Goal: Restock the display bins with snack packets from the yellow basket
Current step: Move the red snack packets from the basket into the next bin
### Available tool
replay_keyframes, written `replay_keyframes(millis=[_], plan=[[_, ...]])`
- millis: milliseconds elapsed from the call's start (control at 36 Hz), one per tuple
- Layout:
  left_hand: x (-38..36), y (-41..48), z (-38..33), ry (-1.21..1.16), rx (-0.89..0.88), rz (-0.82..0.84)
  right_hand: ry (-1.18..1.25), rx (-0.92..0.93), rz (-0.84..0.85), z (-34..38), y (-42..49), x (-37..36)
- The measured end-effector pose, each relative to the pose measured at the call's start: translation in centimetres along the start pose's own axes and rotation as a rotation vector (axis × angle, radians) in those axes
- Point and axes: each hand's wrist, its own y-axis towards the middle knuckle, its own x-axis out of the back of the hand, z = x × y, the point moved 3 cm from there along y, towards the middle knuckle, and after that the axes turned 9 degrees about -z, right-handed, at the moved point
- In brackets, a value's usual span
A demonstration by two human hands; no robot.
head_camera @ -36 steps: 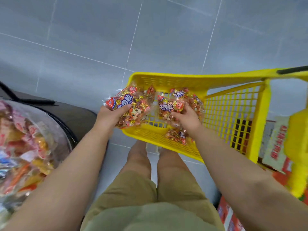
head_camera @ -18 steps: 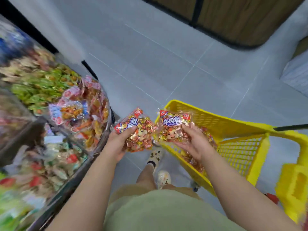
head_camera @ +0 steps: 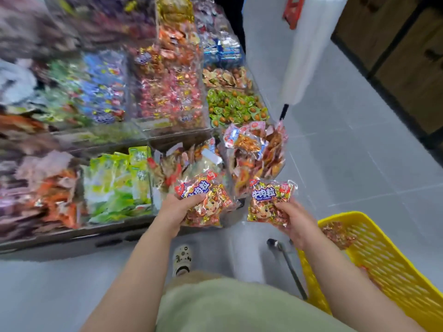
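Each hand grips a beef-cube packet: the left hand (head_camera: 173, 209), with its packet (head_camera: 203, 200), sits nearer the display bins (head_camera: 148, 140) than the right hand (head_camera: 296, 221) holding its packet (head_camera: 269, 202).

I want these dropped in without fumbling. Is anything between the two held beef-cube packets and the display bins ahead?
Nothing visible does. The left hand grips one beef-cube packet and the right hand another, both at the near edge of the display bins. Only air lies between, and no lid shows on the near bins.
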Motion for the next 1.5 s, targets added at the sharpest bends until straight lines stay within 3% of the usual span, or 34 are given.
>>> replay_keyframes(millis=[139,389,583,833,1083,1250,1361,1444,1500], plan=[[8.8,3.0,-2.0,-0.073,-0.007,-0.144,-0.056,0.034,0.061,0.6,0.7,-8.7],[20.9,9.9,-8.4,-0.087,-0.099,-0.139,-0.239,0.171,-0.013,0.8,1.9,-23.4],[26.5,14.1,-13.4,-0.018,-0.154,-0.164,-0.275,0.180,-0.079,3.0,2.6,-29.9],[26.3,17.2,-19.7,-0.249,-0.272,-0.061,-0.256,0.334,-0.142,11.4,5.1,-34.2],[24.0,20.1,-25.1,-0.259,-0.336,-0.055,-0.269,0.368,-0.001,21.0,11.8,-41.0],[22.9,22.5,-27.3,-0.247,-0.280,-0.081,-0.390,0.416,0.039,23.9,17.6,-46.4],[22.6,24.1,-27.7,-0.281,-0.238,-0.154,-0.357,0.377,0.183,24.1,21.3,-49.6],[22.5,24.8,-27.7,-0.260,-0.207,-0.173,-0.375,0.376,0.141,24.1,23.5,-50.6],[22.5,25.0,-27.7,-0.249,-0.184,-0.195,-0.472,0.438,0.005,24.1,24.4,-50.6]])
